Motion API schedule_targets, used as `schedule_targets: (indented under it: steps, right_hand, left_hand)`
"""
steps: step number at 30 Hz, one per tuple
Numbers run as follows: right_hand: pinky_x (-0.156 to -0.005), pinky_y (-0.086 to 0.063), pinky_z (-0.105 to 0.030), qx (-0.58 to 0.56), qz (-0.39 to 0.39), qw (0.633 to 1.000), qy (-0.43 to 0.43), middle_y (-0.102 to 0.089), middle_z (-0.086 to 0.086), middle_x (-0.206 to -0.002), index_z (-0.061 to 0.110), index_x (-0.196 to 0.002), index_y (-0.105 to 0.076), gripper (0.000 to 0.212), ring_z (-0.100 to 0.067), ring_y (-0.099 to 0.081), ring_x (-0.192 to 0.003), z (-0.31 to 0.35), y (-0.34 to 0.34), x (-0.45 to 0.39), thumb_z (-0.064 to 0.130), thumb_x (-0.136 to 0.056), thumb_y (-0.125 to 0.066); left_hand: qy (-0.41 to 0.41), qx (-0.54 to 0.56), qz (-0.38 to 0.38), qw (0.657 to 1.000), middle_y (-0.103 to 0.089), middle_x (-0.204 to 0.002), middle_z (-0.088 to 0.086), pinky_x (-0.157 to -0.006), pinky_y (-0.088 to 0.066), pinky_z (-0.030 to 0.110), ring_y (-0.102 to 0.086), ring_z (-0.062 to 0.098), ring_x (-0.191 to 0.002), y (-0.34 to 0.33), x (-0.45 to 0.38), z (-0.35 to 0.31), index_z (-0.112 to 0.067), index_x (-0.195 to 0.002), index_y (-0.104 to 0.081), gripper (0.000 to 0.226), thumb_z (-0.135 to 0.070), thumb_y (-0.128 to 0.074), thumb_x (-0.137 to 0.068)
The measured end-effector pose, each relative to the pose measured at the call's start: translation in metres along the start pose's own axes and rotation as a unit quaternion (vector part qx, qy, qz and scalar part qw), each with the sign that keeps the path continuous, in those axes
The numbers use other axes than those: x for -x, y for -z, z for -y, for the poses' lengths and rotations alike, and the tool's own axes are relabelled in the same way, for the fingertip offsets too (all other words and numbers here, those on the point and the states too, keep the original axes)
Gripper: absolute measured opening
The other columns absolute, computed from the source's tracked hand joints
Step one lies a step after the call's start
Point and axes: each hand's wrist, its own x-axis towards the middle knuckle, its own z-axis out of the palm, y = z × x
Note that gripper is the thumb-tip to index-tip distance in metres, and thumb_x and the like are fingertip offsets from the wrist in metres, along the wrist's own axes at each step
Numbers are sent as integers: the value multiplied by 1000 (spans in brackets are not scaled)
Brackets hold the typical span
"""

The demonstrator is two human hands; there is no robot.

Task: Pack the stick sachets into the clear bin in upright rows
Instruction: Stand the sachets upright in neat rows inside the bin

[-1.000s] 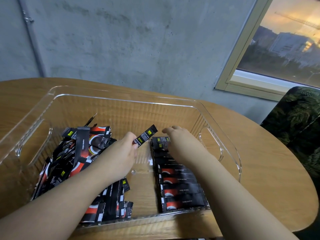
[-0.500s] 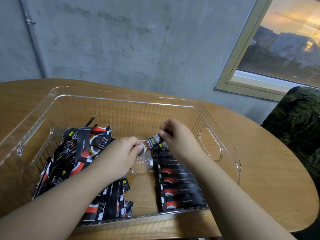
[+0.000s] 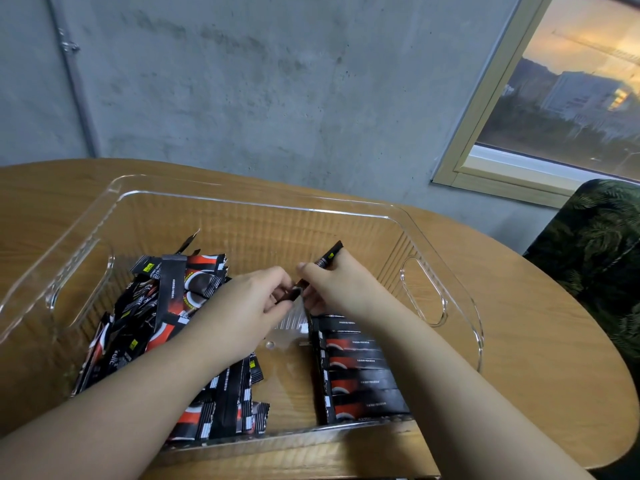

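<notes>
While a neat row (image 3: 360,368) is packed at the clear bin's (image 3: 446,237) right and a loose pile (image 3: 166,306) is heaped left, one black sachet (image 3: 320,266) is pinched mid-bin by both hands, left (image 3: 249,306) and right (image 3: 332,289); its print can't really be read.

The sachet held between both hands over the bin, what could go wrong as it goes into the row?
The sachet is pinched by both the left hand and right hand, so the handover could fumble. Setting it down might tip the neat row. The left forearm crosses the loose pile and could drag sachets along.
</notes>
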Motion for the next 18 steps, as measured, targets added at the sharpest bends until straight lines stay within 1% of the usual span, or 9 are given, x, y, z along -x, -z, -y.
schedule_targets:
  steps: [1,3,5,7,9,12,13,15,18]
  right_hand:
    - [-61,-54,-35,33,-7,999,9,-64,-10,-73,3,-89,-53,24,-20,-60,-60,2,4,0,27,-95,-53]
    - [-53,-42,-23,141,-50,988,41,-59,-3,-75,9,-96,-44,18,-16,-55,-63,3,12,0,27,-99,-45]
    - [-50,-32,-20,201,-68,974,77,-58,-2,-79,13,-97,-40,12,-16,-51,-66,0,20,-2,24,-101,-38]
    - [-53,-34,-25,218,-59,969,98,-63,-7,-89,14,-94,-41,7,-18,-51,-69,-2,23,-4,18,-99,-37]
    - [-57,-39,-29,229,-70,965,104,-64,-7,-92,15,-92,-42,5,-20,-54,-73,-3,26,-5,13,-95,-39]
    - [-67,-41,-27,298,-50,947,106,-64,-4,-94,16,-93,-51,6,-20,-57,-83,-4,26,-6,14,-93,-46]
    - [-70,-41,-25,335,-25,936,102,-64,-4,-96,16,-94,-57,7,-20,-57,-87,-4,25,-6,18,-93,-51]
    - [-75,-39,-24,404,29,909,102,-64,-4,-99,14,-99,-67,21,-20,-56,-95,-6,19,-5,31,-90,-61]
    - [-86,-38,-28,476,72,869,114,-57,-4,-104,16,-109,-68,42,-21,-46,-106,-10,6,-3,48,-81,-67]
  left_hand:
    - [4,10,13,1000,-53,-80,-12,-62,-42,14,-51,4,-68,0,0,1,-29,-102,-55,13,-24,-60,-92]
    - [15,19,42,999,-54,-91,-15,-71,-47,17,-54,3,-74,-2,1,3,-33,-111,-52,22,-25,-60,-92]
    - [20,13,61,998,-54,-94,-15,-70,-48,16,-55,2,-75,-3,1,4,-32,-114,-51,24,-24,-58,-93]
    - [21,18,65,998,-55,-93,-14,-64,-46,12,-55,-1,-69,-5,1,5,-27,-113,-53,22,-21,-58,-93]
    - [25,31,67,997,-56,-91,-12,-58,-44,9,-54,-6,-66,-6,0,6,-25,-110,-54,19,-17,-58,-92]
    - [29,24,67,997,-55,-91,-12,-58,-44,9,-55,0,-63,-7,0,7,-25,-104,-53,15,-16,-57,-93]
    - [29,20,62,997,-53,-92,-12,-59,-44,9,-55,2,-65,-7,1,8,-25,-101,-52,14,-15,-57,-92]
    - [31,13,46,998,-50,-92,-12,-59,-42,9,-53,4,-72,-7,0,9,-23,-95,-49,13,-12,-56,-92]
    - [50,0,17,999,-44,-90,-13,-65,-40,13,-49,5,-78,-7,1,9,-20,-93,-42,16,-8,-52,-92]
